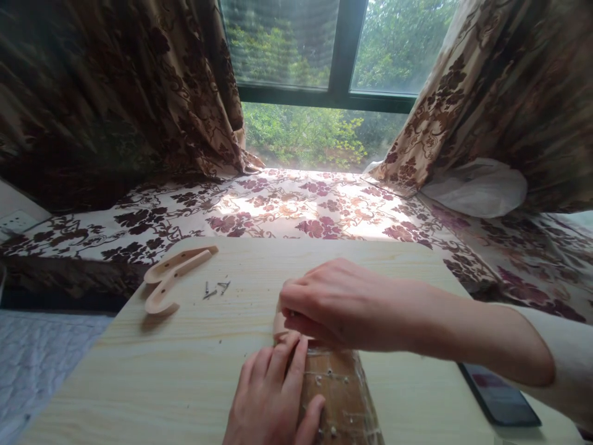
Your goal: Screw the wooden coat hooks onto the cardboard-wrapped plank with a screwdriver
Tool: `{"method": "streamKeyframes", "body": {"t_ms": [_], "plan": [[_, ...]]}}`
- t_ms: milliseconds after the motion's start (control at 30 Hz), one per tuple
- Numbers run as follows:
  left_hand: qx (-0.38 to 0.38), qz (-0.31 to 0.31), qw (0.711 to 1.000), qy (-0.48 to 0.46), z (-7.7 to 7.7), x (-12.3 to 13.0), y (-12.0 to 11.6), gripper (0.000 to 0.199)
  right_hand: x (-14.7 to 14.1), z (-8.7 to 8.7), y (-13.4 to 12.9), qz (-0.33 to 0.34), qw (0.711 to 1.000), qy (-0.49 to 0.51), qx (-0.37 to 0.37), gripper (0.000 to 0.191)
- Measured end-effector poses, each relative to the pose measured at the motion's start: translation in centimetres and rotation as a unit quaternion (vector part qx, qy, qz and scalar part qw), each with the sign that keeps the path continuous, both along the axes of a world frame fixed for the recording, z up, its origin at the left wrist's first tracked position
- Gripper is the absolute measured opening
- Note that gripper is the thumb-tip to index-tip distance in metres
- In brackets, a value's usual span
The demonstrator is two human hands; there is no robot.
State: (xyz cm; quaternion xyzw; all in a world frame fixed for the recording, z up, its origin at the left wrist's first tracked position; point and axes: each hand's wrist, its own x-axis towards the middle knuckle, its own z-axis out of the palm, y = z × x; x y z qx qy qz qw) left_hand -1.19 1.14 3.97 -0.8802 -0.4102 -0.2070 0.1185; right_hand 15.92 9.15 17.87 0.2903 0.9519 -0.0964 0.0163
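My right hand (324, 303) is curled closed over the far end of a brown wooden board (340, 389); what its fingers hold is hidden. A light wooden piece (280, 324) shows beneath it, at the board's far end. My left hand (273, 389) lies over the board's left edge, fingers spread, fingertips against the light wooden piece. The board has small holes and whitish marks on top. Two curved wooden hooks (160, 298) with dark holes lie on the pale table (185, 383) at the left. Several small screws (210, 292) lie between the hooks and my right hand.
A dark phone (500, 395) lies on the table under my right forearm. Behind the table is a ledge with floral cloth (278, 207), with a window (343, 62) and patterned curtains beyond. A white plastic bag (482, 187) sits on the ledge at the right.
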Motion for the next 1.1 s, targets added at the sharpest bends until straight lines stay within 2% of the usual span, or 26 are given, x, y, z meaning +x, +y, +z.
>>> {"method": "streamKeyframes", "body": {"t_ms": [133, 367, 567, 633, 800, 900, 967, 1100], "plan": [[0.02, -0.006, 1.0, 0.007, 0.0, -0.1, 0.1, 0.056, 0.0, -0.6, 0.2, -0.072, 0.997, 0.006, 0.039, 0.024], [0.019, -0.005, 1.0, 0.001, -0.2, -0.1, 0.0, 0.05, 0.2, 1.0, -0.4, 0.023, 0.999, -0.019, -0.01, 0.013], [-0.012, -0.015, 1.0, 0.007, -0.4, -0.6, -0.1, 0.057, 0.0, -0.8, -0.1, -0.084, 0.996, 0.0, 0.016, 0.021], [-0.009, -0.016, 1.0, 0.005, -0.5, -0.6, -0.1, 0.056, -0.1, -0.9, -0.1, -0.093, 0.995, 0.002, 0.023, 0.023], [-0.019, -0.007, 1.0, -0.015, -0.6, -0.4, 0.0, 0.05, 0.0, 0.7, -0.4, -0.019, 1.0, -0.021, -0.011, 0.013], [-0.02, 0.0, 1.0, -0.024, -0.5, -0.4, 0.0, 0.048, 0.1, 0.7, -0.5, 0.019, 0.999, -0.015, -0.028, 0.017], [-0.019, -0.002, 1.0, -0.018, -0.5, -0.4, 0.0, 0.048, 0.0, 0.1, -0.4, 0.003, 1.0, 0.0, -0.023, 0.022], [-0.009, -0.016, 1.0, 0.003, -0.7, -0.6, 0.1, 0.053, -0.2, -0.9, -0.2, -0.082, 0.996, 0.014, -0.017, 0.023]]}}
